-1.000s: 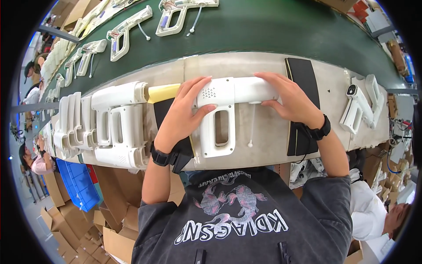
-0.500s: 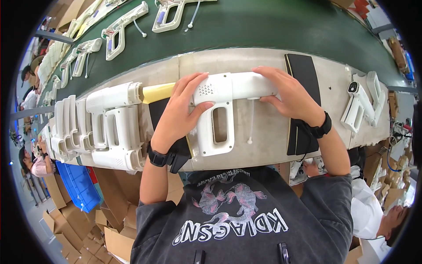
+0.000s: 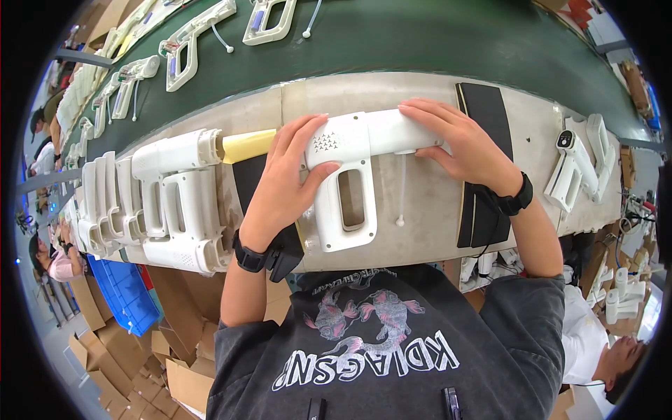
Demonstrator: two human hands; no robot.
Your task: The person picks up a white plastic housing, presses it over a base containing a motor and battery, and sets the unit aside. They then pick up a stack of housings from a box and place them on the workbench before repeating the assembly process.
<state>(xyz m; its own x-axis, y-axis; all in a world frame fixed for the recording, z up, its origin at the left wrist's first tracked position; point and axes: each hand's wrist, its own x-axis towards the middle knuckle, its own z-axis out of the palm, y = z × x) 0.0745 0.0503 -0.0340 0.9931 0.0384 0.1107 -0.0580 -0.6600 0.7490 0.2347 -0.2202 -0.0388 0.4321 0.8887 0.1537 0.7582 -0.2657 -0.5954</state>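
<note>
Between my hands is a white plastic gun-shaped housing (image 3: 348, 210) with a looped handle, a vent pattern and screw holes. My left hand (image 3: 294, 168) grips its vented end, thumb on the near side and fingers over the top. Around the barrel end my right hand (image 3: 462, 143) is closed, fingers on the far edge and thumb below. A thin translucent tube (image 3: 402, 189) with a round white tip hangs from the barrel toward me. Whatever is inside the housing is hidden.
White shell halves (image 3: 185, 199) are stacked at left by a yellow strip (image 3: 250, 145). Black pads (image 3: 486, 126) lie on the pale bench (image 3: 434, 224). Finished-looking units (image 3: 575, 168) stand at right. Beyond, open housings (image 3: 189, 52) rest on a green belt (image 3: 420, 42). A person (image 3: 588, 343) is at lower right.
The held housing has shifted and tilted very slightly, both hands still on it. Open housings on the belt have moved a little left. The person at lower right has moved, and a hand there has withdrawn.
</note>
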